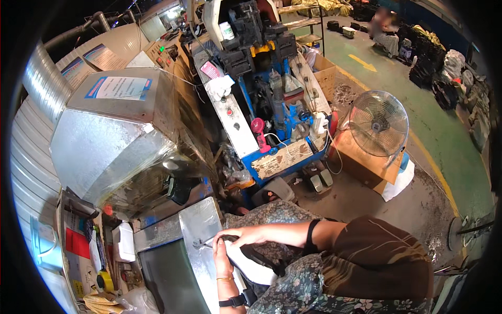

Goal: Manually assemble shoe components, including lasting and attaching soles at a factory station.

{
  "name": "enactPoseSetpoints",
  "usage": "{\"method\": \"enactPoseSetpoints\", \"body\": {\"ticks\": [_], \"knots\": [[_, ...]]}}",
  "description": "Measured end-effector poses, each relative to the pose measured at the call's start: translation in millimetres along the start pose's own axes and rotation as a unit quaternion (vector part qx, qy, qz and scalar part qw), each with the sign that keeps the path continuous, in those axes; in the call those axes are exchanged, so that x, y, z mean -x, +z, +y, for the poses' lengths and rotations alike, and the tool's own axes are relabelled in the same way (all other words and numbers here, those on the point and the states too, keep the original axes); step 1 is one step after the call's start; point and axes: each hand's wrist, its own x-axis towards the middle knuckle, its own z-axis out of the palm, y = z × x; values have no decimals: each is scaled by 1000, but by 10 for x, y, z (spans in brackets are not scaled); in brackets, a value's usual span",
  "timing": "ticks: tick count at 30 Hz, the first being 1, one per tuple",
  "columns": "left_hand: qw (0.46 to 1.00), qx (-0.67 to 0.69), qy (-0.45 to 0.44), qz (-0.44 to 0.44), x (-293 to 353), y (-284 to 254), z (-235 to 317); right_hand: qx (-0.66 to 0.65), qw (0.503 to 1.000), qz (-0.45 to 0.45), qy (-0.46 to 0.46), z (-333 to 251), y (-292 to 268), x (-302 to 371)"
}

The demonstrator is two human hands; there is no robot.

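A black-and-white, shoe-like piece [254, 268] rests against my lap, over a flowered apron. My right hand [241, 236] reaches across from the right and closes over its far end, where a dark edge shows. Alongside it, my left hand [221, 257] grips the same end from the left, fingers pointing up. The two hands meet at the fingertips. Part of the piece is hidden under my hands, so its exact kind is hard to make out. Just left of my left hand lies a shiny metal plate [197, 222].
A metal hood [115, 125] stands at left, above a dark belt surface [170, 277]. Ahead is a blue-and-white machine [282, 162] with a pink handheld fan [259, 133] on it. At right, a large fan [377, 124] stands by a cardboard box [361, 159]. Foot pedals [320, 180] sit below the machine.
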Motion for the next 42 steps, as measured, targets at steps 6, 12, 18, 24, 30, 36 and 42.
{"method": "enactPoseSetpoints", "body": {"ticks": [6,12,18,24,30,36,42], "knots": [[999,-14,-33,4,33,241,155,92,990,102,-29,199,24,68],[959,-180,193,-101,558,1255,643,-292,953,76,35,-377,-549,855],[881,-252,156,-368,694,1147,605,-172,911,143,347,-79,-775,2299],[784,-591,180,59,752,-331,-303,-272,837,441,173,221,-324,2707],[728,-661,77,161,1371,-848,-686,-286,891,330,124,-20,-628,2027],[723,-657,46,206,1510,-871,-918,-281,909,306,45,-437,-618,166],[728,-654,48,200,1554,-898,-922,38,957,288,9,-71,-658,-1456]]}}
